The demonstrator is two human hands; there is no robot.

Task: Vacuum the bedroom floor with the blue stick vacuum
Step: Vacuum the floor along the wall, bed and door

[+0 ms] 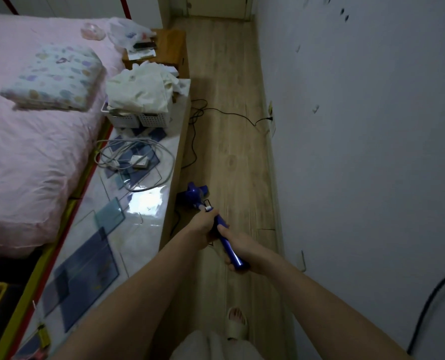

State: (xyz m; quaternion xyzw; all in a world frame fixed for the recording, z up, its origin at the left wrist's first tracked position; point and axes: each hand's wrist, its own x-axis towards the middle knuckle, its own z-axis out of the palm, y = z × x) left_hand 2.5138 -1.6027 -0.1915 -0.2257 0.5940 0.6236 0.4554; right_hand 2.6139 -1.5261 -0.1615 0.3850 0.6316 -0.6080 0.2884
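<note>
Fingers of both hands are curled round the handle of the blue stick vacuum: the left hand grips higher up the tube, near a white clip, and the right hand holds the end. Its blue body sits low over the wooden floor, close against the side of the glossy patterned ledge beside the bed. A black cable runs across the floor to the wall
</note>
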